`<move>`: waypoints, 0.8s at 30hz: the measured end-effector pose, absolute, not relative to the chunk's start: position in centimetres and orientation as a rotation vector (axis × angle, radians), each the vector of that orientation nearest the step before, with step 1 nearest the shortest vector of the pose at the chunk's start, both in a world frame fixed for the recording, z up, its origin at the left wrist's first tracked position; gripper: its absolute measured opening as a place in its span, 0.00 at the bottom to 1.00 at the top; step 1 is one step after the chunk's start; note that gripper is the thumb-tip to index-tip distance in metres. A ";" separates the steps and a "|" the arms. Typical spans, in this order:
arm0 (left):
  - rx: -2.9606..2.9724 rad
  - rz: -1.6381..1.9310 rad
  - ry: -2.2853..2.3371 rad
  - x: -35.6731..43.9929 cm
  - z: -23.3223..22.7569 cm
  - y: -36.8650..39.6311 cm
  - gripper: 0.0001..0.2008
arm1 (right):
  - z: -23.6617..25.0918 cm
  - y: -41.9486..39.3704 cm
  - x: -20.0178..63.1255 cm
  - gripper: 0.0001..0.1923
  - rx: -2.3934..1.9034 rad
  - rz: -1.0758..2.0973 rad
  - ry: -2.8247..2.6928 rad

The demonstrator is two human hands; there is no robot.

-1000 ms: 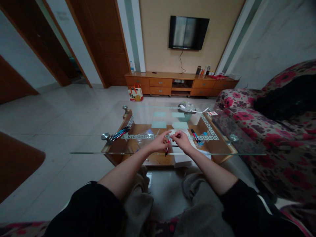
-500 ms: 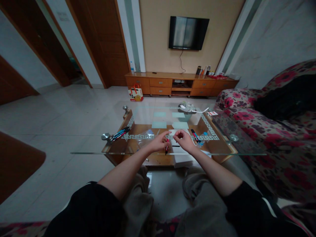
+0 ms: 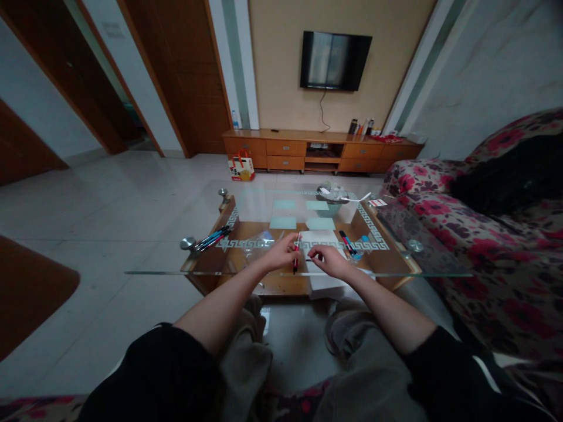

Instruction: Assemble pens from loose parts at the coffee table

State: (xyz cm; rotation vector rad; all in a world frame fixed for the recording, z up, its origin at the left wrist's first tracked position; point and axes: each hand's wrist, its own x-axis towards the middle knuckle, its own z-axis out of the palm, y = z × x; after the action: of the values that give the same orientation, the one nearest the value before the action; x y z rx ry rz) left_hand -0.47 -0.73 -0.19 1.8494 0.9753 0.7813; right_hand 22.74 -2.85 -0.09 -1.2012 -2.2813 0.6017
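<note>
Wide room here, a floral sofa (image 3: 492, 234) running down the right side, a wooden TV cabinet (image 3: 323, 150) against the far wall with a dark television (image 3: 335, 60) mounted above it. In the middle, the glass counter (image 3: 396, 258) on its wooden frame, and that is where the hands are. A white sheet of paper (image 3: 323, 241) lies on the glass right by them. Off to the left edge of the counter, a bundle of blue pens (image 3: 212, 238); to the right of the sheet, another pair of pens (image 3: 348, 242) beside something small and blue. Now the left hand (image 3: 281, 253): fingers closed around a red pen (image 3: 296, 258), held upright just above the near edge of the sheet. The right hand (image 3: 328, 259) sits just beside it, fingers pinched narrow over the paper near a short black piece (image 3: 311, 259); whether they grip anything, I cannot tell. The two hands are near each other, not touching.
</note>
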 end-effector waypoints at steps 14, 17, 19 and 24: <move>1.761 0.745 0.979 -0.3 -0.2 -0.9 0.24 | -0.9 -2.1 22.7 0.14 -1.206 0.604 -2.364; 1.727 0.736 0.964 -0.2 0.0 -1.0 0.25 | -1.0 -2.1 22.7 0.13 -1.209 0.626 -2.354; 1.725 0.740 0.952 -0.3 0.0 -1.1 0.25 | -0.8 -2.2 22.6 0.12 -1.194 0.628 -2.342; 1.736 0.760 0.928 -0.4 -0.1 -1.0 0.23 | -0.3 -2.1 21.9 0.13 -1.157 0.634 -2.099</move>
State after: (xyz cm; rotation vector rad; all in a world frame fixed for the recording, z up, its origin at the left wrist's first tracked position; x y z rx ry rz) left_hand -0.43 -1.01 -0.08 1.7358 0.9281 0.7597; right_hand 21.89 -2.14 -0.26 -1.1567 -2.0989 0.6342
